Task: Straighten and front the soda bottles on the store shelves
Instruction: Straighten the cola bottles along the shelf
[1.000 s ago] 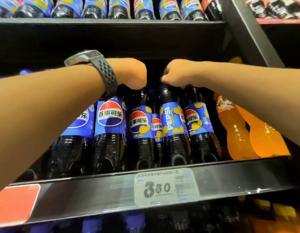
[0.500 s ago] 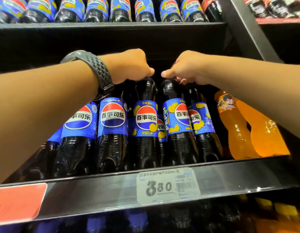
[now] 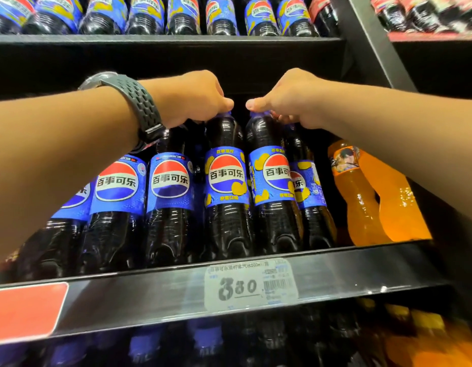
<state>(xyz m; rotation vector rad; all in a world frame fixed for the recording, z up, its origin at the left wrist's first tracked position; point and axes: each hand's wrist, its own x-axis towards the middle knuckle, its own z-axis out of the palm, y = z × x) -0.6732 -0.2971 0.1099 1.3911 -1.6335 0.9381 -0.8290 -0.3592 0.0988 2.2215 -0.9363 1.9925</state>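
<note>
Since a second ago the left grip (image 3: 203,102), curled round the cap of one lemon-label cola bottle (image 3: 225,181), and the right grip (image 3: 290,102), pinching the neighbouring bottle (image 3: 273,181) by its cap, have twisted both logos outward at the shelf (image 3: 361,271) front edge, so this pair looks fronted.

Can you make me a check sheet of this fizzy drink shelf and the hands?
Surface: black shelf rail with a price tag and a red tag.
Job's things: cola bottles in a row, most labels facing out.
Clutter: nothing seen.
Hands: left hand grips the cap of the left middle bottle; right hand grips the cap of the right middle bottle.
Cables: nothing seen.
Surroundings: orange soda bottles on the right; upper cola bottles above; watch on the left wrist.
</note>
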